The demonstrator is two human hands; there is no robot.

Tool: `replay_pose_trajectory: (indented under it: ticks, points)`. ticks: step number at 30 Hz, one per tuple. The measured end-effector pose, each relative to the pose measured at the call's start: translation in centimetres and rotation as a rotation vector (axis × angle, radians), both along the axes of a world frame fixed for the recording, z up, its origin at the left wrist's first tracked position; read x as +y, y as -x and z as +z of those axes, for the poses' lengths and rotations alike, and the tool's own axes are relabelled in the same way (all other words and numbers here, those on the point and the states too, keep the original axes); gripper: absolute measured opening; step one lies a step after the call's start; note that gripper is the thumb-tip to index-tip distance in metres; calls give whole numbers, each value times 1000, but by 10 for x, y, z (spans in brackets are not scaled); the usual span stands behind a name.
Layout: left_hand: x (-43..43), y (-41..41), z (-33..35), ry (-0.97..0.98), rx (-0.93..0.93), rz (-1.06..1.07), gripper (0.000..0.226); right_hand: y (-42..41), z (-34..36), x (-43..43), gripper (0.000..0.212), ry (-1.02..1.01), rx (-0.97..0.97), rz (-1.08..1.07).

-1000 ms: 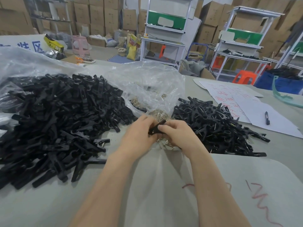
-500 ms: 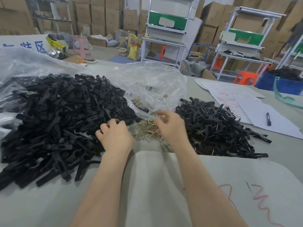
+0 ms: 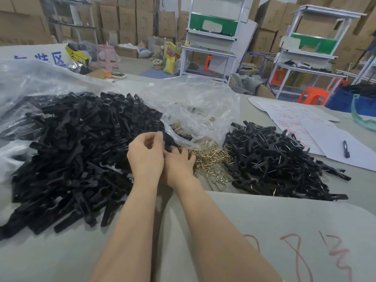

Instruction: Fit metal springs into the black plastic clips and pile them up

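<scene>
**Hands meet at the edge of a clip heap on a warehouse table**

Clear plastic sheeting lies crumpled at the far left of the grey table. In front of it, a large heap of black plastic clips spreads over the left part of the surface. At that heap's right edge the person's left hand is slightly raised, fingers curled, with thumb and forefinger tips close together. Against the black parts behind it, it cannot be told whether anything is pinched between them. The right hand sits just beside it, the two touching along their sides. Its bent fingertips are down among dark pieces where the heap meets a scatter of brass-coloured metal springs; whether it grips one cannot be told either. The springs spill from the mouth of a clear plastic bag lying open just behind them. To the right of the springs, touching their edge, sits a smaller pile of clips with thin metal wires showing among them. Further right lie white paper sheets bearing red handwriting, with a dark pen resting on one. Cardboard boxes and white shelving units fill the room behind.
</scene>
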State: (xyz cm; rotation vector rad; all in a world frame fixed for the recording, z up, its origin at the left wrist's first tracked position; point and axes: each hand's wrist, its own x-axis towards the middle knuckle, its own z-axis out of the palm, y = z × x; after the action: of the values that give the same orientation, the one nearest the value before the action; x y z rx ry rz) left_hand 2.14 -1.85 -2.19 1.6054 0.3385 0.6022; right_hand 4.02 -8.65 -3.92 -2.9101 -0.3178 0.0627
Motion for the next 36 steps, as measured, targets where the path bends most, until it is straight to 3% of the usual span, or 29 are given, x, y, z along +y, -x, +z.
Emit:
replay_pose_trajectory:
  ticks: [4,6,8,11,17,21,29,36]
  points:
    - [-2,-2,0,395,-31,-75,22,0,-3,5,36,-57,-132,-104]
    - [-3,-1,0,500,-30,-92,22,0,-3,1,25,-97,-225,-129]
    - [-4,0,1,553,-46,-103,21,2,3,-8,17,-259,-268,-164]
    - [-11,1,2,537,-52,-137,25,4,18,-32,11,-599,-218,-191]
    - [-32,1,0,463,26,-363,22,17,22,-85,16,-953,-154,-209]
    - [-35,0,-2,472,28,-399,19,24,10,-97,11,-1024,-151,-236]
    - [-36,-2,-11,538,107,-458,20,26,7,-101,15,-1369,-110,-228]
    - [-34,2,-9,396,73,-427,11,28,7,-99,18,-1300,-94,-214]
